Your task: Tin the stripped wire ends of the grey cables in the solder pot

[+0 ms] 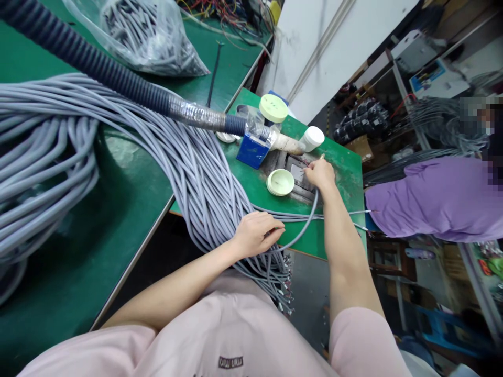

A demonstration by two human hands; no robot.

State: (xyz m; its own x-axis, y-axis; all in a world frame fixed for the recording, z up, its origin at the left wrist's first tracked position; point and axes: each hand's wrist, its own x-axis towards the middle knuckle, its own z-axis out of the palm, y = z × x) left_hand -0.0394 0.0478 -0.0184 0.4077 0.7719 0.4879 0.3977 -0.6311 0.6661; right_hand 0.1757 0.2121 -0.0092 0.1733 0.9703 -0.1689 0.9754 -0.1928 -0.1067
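My right hand (pixel 321 174) is closed around the end of a grey cable (pixel 313 212), its fingertips over a dark, stained square fixture (pixel 304 193) with a shiny metal patch (pixel 297 173). Thin wire ends show at the fingertips. The cable loops down from that hand toward the bundle. My left hand (pixel 257 233) lies on the thick bundle of grey cables (pixel 208 178), with loosely bent fingers and a gap between thumb and index finger. Close to the right hand sits a pale green round tub (pixel 280 182).
A ribbed dark hose (pixel 118 86) crosses above the bundle, ending in a white nozzle (pixel 313 139) beside a blue block (pixel 252 151). Behind stands a yellow-green lid (pixel 273 108). A plastic bag of cable pieces (pixel 145 36) lies at the back left. A person in purple (pixel 440 199) is at right.
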